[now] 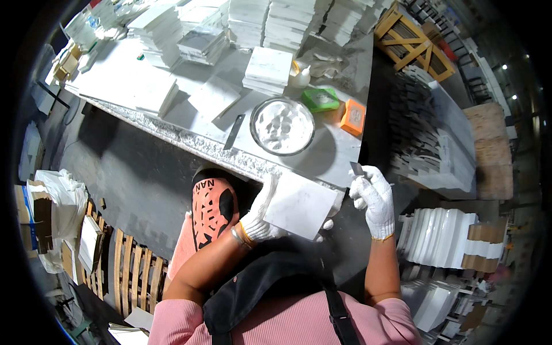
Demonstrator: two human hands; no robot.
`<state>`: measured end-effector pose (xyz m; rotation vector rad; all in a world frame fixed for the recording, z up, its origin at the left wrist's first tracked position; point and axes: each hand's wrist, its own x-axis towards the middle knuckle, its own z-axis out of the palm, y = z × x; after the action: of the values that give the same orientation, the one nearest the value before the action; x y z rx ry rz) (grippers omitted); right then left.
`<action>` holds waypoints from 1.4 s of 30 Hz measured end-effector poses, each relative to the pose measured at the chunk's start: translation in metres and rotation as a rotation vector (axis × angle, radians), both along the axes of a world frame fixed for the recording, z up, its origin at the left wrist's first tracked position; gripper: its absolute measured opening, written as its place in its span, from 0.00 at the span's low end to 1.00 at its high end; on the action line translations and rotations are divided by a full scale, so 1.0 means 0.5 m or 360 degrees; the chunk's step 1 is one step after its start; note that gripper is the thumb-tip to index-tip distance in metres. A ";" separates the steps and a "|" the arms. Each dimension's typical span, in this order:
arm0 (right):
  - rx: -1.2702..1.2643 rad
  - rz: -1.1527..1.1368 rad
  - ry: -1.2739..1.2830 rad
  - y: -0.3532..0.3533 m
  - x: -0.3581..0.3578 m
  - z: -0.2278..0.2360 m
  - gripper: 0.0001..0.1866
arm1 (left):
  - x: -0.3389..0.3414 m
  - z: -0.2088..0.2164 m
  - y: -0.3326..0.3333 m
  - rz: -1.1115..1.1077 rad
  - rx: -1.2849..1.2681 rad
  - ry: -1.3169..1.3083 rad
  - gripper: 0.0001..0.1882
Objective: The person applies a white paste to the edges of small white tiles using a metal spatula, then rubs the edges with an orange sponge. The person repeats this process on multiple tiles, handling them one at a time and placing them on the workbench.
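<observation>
My left hand [260,219], in a white knit glove, grips a thin square white marble tile [302,206] by its left side and from underneath. The tile is tilted just off the table's near edge, its pale face upward. Right of it, my gloved right hand [375,204] is closed around a small grey metal scraper blade [357,168], which sticks up above the fingers, apart from the tile. On the table ahead stands a round bowl [282,154] of lumpy white paste. A flat metal strip [234,132] lies left of the bowl.
The white-dusted table [201,129] carries tile stacks [268,72], a loose tile [215,98], a green box [320,100] and an orange box [353,117]. Stacked slabs [448,149] stand right. A wooden pallet [135,270] lies left, near my orange-covered leg [211,207].
</observation>
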<state>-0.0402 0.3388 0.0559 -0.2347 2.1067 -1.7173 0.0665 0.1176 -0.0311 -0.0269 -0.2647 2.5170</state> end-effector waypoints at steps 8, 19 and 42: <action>0.0161 0.0341 0.0000 -0.084 -0.005 0.014 0.12 | 0.025 -0.026 -0.023 0.0036 0.0426 0.0001 0.64; 0.0326 0.0294 -0.0238 -0.114 0.032 -0.015 0.14 | 0.036 0.022 -0.043 0.0287 -0.0879 -0.0258 0.58; -0.0438 0.0430 -0.0190 -0.259 -0.018 -0.102 0.27 | 0.090 0.025 -0.095 0.1032 -0.1481 -0.0400 0.13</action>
<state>-0.0491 0.2093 0.0049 -0.4616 1.6651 -1.8012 0.1114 0.0702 -0.0185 -0.7256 0.9600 3.0218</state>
